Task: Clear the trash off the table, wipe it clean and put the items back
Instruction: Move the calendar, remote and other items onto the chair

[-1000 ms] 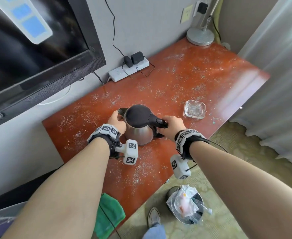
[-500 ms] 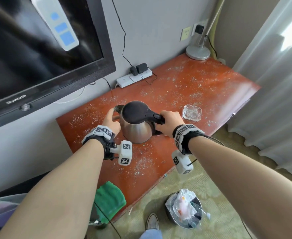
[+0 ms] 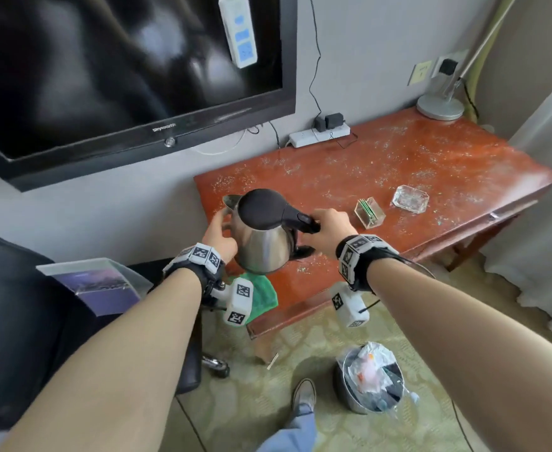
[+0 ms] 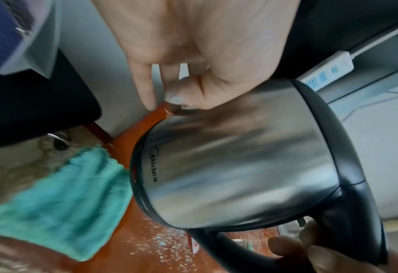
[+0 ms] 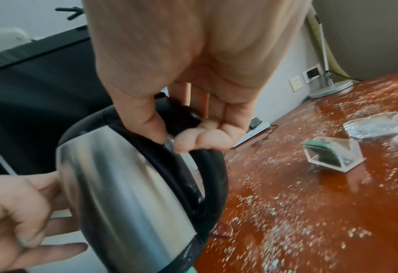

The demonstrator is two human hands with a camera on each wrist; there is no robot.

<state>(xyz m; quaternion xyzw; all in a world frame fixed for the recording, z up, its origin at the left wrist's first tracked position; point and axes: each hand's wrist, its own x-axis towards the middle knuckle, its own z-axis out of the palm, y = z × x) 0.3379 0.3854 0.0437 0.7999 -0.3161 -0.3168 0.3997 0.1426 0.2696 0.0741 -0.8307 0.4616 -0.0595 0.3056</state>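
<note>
A steel kettle (image 3: pixel 261 243) with a black lid and handle hangs above the left end of the red-brown table (image 3: pixel 398 164). My right hand (image 3: pixel 326 230) grips its black handle, fingers curled round it (image 5: pixel 193 136). My left hand (image 3: pixel 219 236) presses flat against the kettle's side near the spout, its fingers (image 5: pixel 18 212) fairly straight. White and green crumbs litter the tabletop. A green cloth (image 3: pixel 261 295) lies at the table's near left corner, below the kettle (image 4: pixel 240 157).
A clear box (image 3: pixel 370 212) of green sticks and a glass ashtray (image 3: pixel 411 199) stand on the table's right half. A power strip (image 3: pixel 317 133) and lamp base (image 3: pixel 440 107) sit at the back. A lined trash bin (image 3: pixel 372 376) stands on the floor; a black chair (image 3: pixel 23 321) at left.
The kettle has come up off the table and moved left toward the table's end, both hands still on it. The clear box it hid now shows.
</note>
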